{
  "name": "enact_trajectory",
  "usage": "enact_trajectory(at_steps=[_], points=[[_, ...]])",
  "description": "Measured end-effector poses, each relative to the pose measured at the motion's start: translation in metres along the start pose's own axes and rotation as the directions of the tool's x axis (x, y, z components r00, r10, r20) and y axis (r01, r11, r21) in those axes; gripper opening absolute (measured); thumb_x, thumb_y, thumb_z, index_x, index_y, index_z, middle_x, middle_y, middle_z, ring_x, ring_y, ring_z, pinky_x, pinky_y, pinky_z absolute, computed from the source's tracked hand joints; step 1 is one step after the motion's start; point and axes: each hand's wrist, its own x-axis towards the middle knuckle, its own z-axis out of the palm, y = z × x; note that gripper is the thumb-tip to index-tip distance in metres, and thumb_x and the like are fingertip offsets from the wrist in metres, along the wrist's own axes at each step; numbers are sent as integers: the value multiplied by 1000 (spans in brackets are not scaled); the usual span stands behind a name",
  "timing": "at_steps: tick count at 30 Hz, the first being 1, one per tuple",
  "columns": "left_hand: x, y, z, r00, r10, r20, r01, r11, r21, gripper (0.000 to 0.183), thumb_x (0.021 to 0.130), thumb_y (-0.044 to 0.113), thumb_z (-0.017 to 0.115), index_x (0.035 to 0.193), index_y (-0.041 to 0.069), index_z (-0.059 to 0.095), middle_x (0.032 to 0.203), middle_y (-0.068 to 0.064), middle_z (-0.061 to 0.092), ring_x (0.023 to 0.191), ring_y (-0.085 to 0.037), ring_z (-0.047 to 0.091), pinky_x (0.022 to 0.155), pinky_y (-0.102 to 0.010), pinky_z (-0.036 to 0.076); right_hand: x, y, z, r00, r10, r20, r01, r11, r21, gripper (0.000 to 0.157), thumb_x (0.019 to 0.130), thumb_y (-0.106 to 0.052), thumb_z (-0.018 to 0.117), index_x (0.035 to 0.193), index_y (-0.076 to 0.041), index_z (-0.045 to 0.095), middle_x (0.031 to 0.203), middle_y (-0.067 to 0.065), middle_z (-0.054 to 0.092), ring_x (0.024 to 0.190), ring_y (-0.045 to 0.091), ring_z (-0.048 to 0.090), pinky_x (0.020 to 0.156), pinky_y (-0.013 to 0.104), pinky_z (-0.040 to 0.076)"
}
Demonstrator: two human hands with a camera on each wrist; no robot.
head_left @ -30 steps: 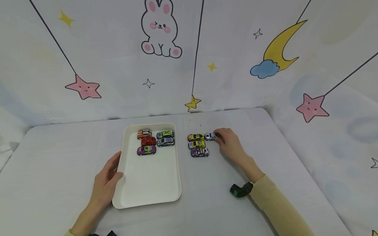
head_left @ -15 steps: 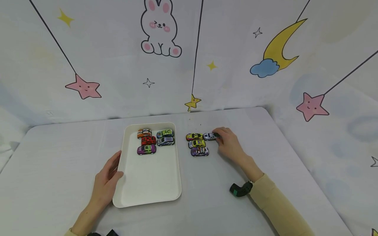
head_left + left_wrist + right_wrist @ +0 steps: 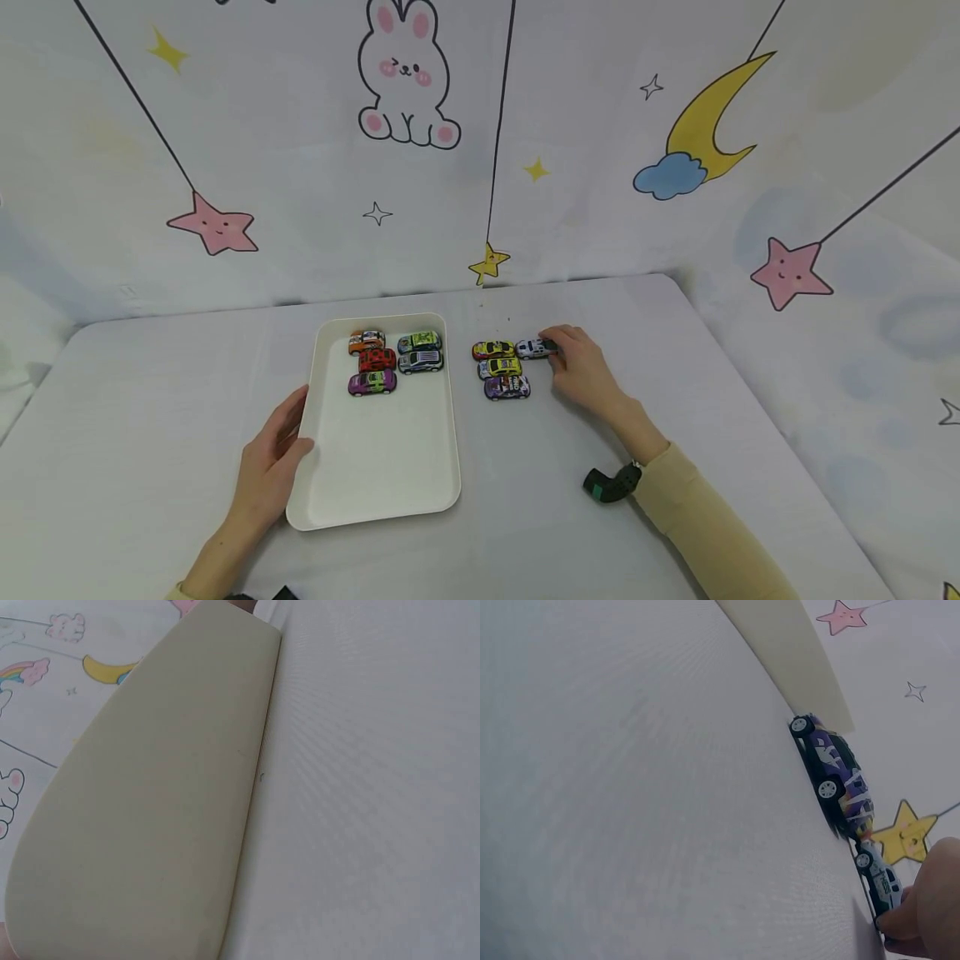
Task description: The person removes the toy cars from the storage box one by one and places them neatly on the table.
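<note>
My left hand (image 3: 268, 467) holds the left side of a white tray (image 3: 375, 467), thumb over the rim and fingers along the outer wall. In the left wrist view the tray's wall (image 3: 150, 795) fills much of the picture. My right hand (image 3: 588, 367) pinches the rear of a white toy car (image 3: 532, 348) on the table. Its nose meets a red-and-yellow toy car (image 3: 492, 350). Below that one stand a yellow-and-white toy car (image 3: 499, 367) and a purple toy car (image 3: 507, 387), side by side. The right wrist view shows the white car (image 3: 883, 881) under my fingertips.
Inside the tray's far end are an orange car (image 3: 367, 341), a red car (image 3: 377, 359), a purple-and-green car (image 3: 372, 382), a green car (image 3: 419, 342) and a silver-blue car (image 3: 421, 361). A printed cloth wall (image 3: 585, 233) rises behind the table.
My right hand has slid the white car slightly left, and the red-and-yellow car has shifted left with it. The left hand and the tray have stayed in place.
</note>
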Motion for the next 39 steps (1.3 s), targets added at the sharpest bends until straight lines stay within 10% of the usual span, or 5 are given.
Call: enact_trajectory(at_steps=[26,39], points=[[-1,0,-1,1000,8,0,-8,1000,-4,65,92,-8,51,153,15,42,148,-23,49,122,19,43,94,0,36,11,-40,-8,983,-101,-151,103,995,6,35,83,2,70,118,4,67,127,19,64,119,36,56,98,52,48],[0,1,-1,1000,19,3,-19,1000,-13,65,92,-9,51,153,13,41,148,-24,48,122,19,43,94,0,37,23,-98,12,967,-252,-34,254,966,46,31,91,-16,71,119,-2,67,120,10,65,113,27,61,96,43,53]])
